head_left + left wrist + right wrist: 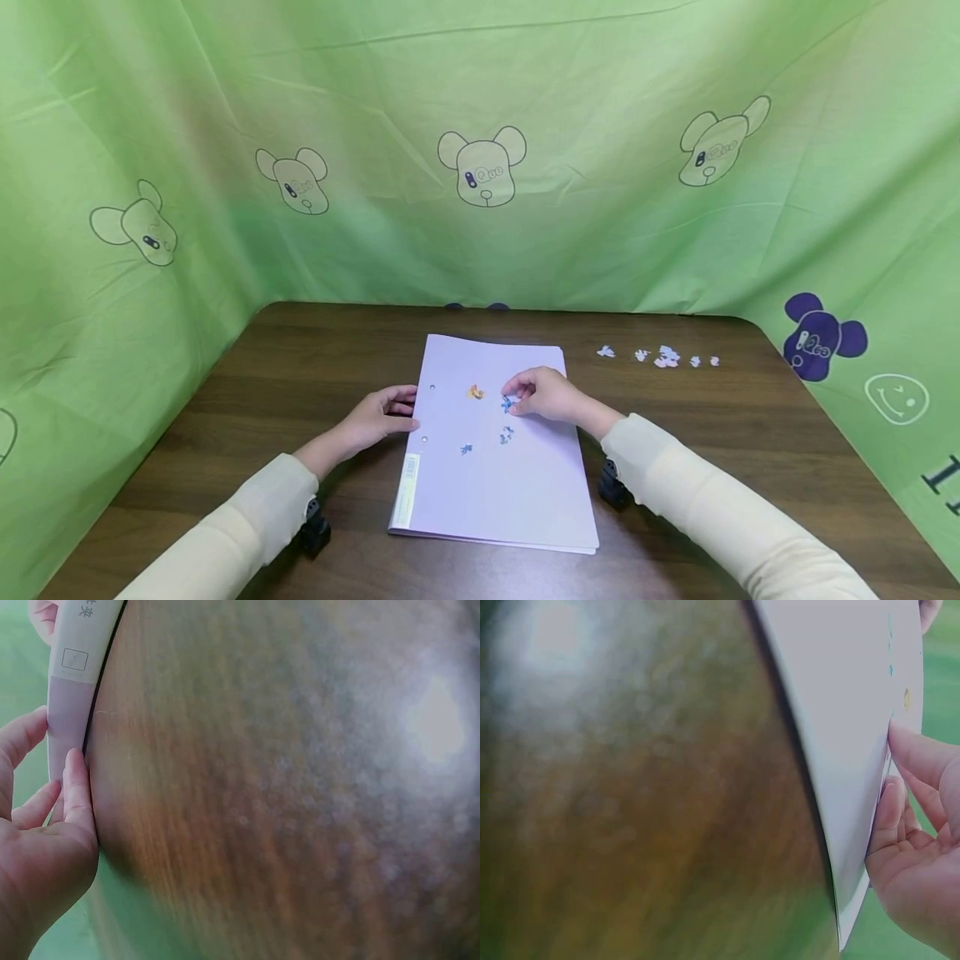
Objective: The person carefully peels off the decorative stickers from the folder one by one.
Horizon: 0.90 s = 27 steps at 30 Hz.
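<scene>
Showing between fingertips (518, 409) of right hand (553, 395): blue piece (507, 404), over folder (502, 496)

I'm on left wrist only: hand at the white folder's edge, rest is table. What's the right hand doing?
Observer: Right hand has its fingertips at a small blue piece on the white folder; can't tell if it's pinched.
Operator: Any other colour there?
Observer: Yes, a small orange piece, left of that blue one in the head view.
Operator: Anything off the folder?
Observer: Several small whitish pieces on the table, to the folder's right.
</scene>
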Tool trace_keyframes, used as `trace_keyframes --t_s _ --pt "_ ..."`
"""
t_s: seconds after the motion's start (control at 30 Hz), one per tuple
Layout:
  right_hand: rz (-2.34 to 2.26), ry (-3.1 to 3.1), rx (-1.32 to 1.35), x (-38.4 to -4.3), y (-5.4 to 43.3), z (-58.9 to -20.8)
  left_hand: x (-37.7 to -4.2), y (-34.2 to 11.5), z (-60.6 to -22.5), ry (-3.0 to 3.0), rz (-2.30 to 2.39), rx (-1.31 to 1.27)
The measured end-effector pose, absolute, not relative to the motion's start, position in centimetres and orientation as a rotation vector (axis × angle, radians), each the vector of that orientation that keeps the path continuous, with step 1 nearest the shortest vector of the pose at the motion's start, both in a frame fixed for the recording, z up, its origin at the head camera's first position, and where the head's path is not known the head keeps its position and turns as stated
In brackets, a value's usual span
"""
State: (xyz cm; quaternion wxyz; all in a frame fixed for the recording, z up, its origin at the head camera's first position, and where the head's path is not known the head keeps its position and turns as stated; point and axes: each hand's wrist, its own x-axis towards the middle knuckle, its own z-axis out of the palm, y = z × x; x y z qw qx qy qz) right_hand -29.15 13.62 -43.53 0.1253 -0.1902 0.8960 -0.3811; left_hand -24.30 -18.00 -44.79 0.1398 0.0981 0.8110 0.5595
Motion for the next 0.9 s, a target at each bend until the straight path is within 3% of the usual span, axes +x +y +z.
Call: trace_keyframes --t_s 0.9 --pt "-1.067 2.606 -0.696 -28.99 13.78 -43.24 -24.2 -17.92 -44.72 2.353 1.598 0.276"
